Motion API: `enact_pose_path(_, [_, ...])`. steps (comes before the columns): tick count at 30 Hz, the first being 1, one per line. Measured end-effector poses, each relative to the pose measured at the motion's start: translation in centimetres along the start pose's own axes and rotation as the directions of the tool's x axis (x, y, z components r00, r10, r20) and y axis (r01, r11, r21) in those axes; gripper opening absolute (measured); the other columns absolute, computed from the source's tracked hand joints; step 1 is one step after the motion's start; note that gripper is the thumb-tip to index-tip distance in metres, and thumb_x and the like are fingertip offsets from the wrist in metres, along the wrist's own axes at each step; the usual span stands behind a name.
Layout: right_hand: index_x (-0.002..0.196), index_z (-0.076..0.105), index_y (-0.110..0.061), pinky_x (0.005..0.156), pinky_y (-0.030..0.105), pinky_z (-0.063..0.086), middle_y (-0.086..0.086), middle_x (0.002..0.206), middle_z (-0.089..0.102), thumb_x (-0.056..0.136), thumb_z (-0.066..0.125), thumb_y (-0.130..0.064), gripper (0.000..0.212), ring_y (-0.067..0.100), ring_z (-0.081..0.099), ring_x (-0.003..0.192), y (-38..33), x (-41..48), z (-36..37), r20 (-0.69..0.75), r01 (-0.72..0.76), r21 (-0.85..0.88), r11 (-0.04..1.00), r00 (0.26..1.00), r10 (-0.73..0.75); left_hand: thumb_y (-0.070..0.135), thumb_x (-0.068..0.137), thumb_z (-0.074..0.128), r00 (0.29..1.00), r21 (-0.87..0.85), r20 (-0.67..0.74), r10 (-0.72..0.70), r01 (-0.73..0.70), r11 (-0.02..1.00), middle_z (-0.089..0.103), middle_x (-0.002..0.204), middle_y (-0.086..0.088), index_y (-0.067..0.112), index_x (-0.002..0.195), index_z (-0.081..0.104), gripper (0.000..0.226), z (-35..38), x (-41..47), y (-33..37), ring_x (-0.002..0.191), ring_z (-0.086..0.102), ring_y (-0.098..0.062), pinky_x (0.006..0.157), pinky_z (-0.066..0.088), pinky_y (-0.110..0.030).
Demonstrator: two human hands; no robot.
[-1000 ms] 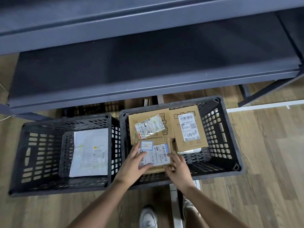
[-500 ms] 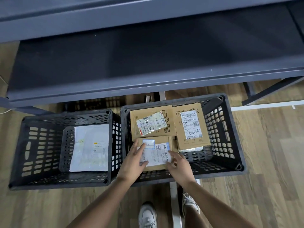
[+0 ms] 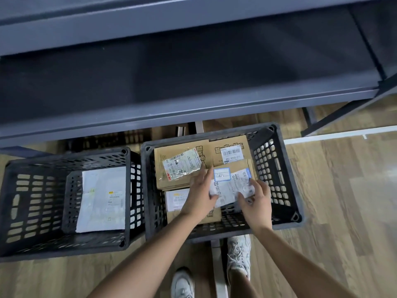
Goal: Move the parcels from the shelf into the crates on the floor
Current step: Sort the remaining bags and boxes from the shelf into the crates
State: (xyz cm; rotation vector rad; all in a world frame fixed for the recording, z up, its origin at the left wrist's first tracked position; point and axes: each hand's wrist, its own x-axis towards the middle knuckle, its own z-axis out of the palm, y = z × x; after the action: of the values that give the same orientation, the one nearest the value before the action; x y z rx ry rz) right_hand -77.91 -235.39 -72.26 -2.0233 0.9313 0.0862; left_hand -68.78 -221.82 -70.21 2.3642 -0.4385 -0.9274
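Standing on the wood floor (image 3: pixel 335 211), I have my pale shoes (image 3: pixel 238 259) just behind the right crate (image 3: pixel 289 175). A dark grey shelf (image 3: pixel 171 87) runs above and behind both crates. A third crate (image 3: pixel 107 138) beneath the shelf is mostly hidden. My left hand (image 3: pixel 202 196) covers part of a white-labelled parcel (image 3: pixel 175 198) lying low in the right crate, and its print is too small to read. My right hand (image 3: pixel 256 203) and my left both curl their fingers round a small labelled cardboard parcel (image 3: pixel 233 179), held above the brown boxes (image 3: pixel 180 166) packed at the back of that crate. The left crate (image 3: pixel 64 162) holds one white mailer (image 3: pixel 103 198), lying flat.
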Motion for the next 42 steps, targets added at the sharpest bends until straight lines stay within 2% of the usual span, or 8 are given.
enact_pose_path(6, [0.149, 0.023, -0.027, 0.111, 0.032, 0.027, 0.001, 0.158, -0.016, 0.085, 0.068, -0.017, 0.078, 0.027, 0.011, 0.146, 0.5, 2.8, -0.8, 0.25, -0.176, 0.01, 0.984, 0.953, 0.168, 0.002, 0.089, 0.06, 0.995, -0.079, 0.085, -0.048, 0.055, 0.995, 0.028, 0.142, -0.009, 0.014, 0.15, 0.015, 0.077, 1.8, 1.3, 0.5, 0.129, 0.042, -0.022, 0.108, 0.036, -0.026])
enact_pose_path(9, [0.15, 0.006, -0.034, 0.093, 0.03, 0.047, 0.019, 0.15, 0.031, 0.089, 0.061, -0.01, 0.085, 0.025, 0.055, 0.112, 0.4, 2.6, -0.5, 0.291, -0.302, 0.075, 0.95, 0.918, 0.269, 0.006, 0.09, 0.06, 0.998, -0.044, 0.055, -0.037, 0.04, 0.998, 0.032, 0.14, -0.007, 0.016, 0.15, 0.017, 0.074, 2.1, 1.7, 0.9, 0.116, 0.048, -0.018, 0.098, 0.035, -0.017])
enact_pose_path(12, [0.149, 0.01, -0.034, 0.077, 0.029, 0.05, 0.014, 0.137, 0.051, 0.091, 0.056, -0.01, 0.078, 0.016, 0.057, 0.08, 0.0, 2.7, 0.0, 0.284, -0.15, 0.028, 0.988, 0.949, 0.136, 0.011, 0.089, 0.062, 0.995, -0.096, 0.008, -0.1, 0.1, 0.99, 0.035, 0.135, -0.007, 0.016, 0.146, 0.025, 0.068, 2.0, 2.2, 1.3, 0.093, 0.052, -0.01, 0.086, 0.038, -0.012])
enact_pose_path(21, [0.148, 0.021, -0.031, 0.112, 0.028, 0.027, -0.002, 0.159, -0.011, 0.087, 0.064, -0.01, 0.078, 0.018, 0.015, 0.145, -1.0, 8.0, -1.2, 0.41, 0.057, -0.039, 0.998, 0.911, -0.036, 0.01, 0.087, 0.064, 0.997, -0.18, 0.003, -0.071, 0.07, 0.981, 0.064, 0.112, -0.003, 0.016, 0.137, 0.04, 0.055, 1.5, 4.0, 1.6, 0.096, 0.063, -0.015, 0.088, 0.051, -0.029])
enact_pose_path(26, [0.15, 0.016, -0.028, 0.107, 0.022, 0.029, -0.006, 0.159, -0.01, 0.087, 0.062, -0.006, 0.081, 0.017, 0.017, 0.144, -1.2, 9.3, -1.8, 0.479, 0.122, -0.108, 0.987, 0.876, -0.055, 0.02, 0.092, 0.059, 0.994, -0.116, 0.068, -0.082, 0.09, 0.989, 0.06, 0.104, 0.0, 0.019, 0.149, 0.013, 0.074, 2.0, 4.5, 1.3, 0.09, 0.058, -0.012, 0.073, 0.044, -0.017])
enact_pose_path(32, [0.151, -0.002, -0.028, 0.1, 0.036, 0.046, -0.008, 0.149, -0.038, 0.094, 0.055, -0.016, 0.082, 0.022, 0.023, 0.143, -1.8, 8.8, -1.7, 0.534, 0.373, -0.479, 0.794, 0.842, -0.074, 0.033, 0.091, 0.059, 1.0, 0.285, -0.029, -0.012, 0.019, 0.958, 0.035, 0.14, -0.011, 0.019, 0.149, 0.02, 0.072, 1.0, 5.9, 1.7, 0.127, 0.036, -0.025, 0.097, 0.039, -0.031])
enact_pose_path(37, [0.151, -0.009, -0.022, 0.115, 0.029, 0.0, -0.002, 0.148, -0.035, 0.096, 0.051, -0.018, 0.081, 0.017, -0.02, 0.144, -2.7, 10.0, -1.6, 0.656, 0.655, -0.601, 0.457, 0.731, -0.185, 0.035, 0.093, 0.053, 0.986, 0.642, 0.122, 0.117, -0.168, 0.748, -0.014, 0.158, -0.011, 0.013, 0.15, -0.007, 0.086, 0.8, 8.3, 1.7, 0.145, -0.013, -0.029, 0.118, -0.003, -0.038])
enact_pose_path(42, [0.15, -0.008, -0.016, 0.117, 0.025, 0.005, 0.003, 0.157, -0.018, 0.097, 0.046, -0.012, 0.076, 0.014, -0.012, 0.146, -3.0, 10.8, -0.8, 0.685, 0.655, -0.62, 0.433, 0.72, -0.109, 0.035, 0.091, 0.056, 0.973, 0.657, 0.23, 0.007, -0.16, 0.737, -0.02, 0.157, -0.006, 0.012, 0.15, -0.008, 0.09, 1.1, 10.0, 2.1, 0.144, -0.018, -0.024, 0.103, 0.041, -0.038])
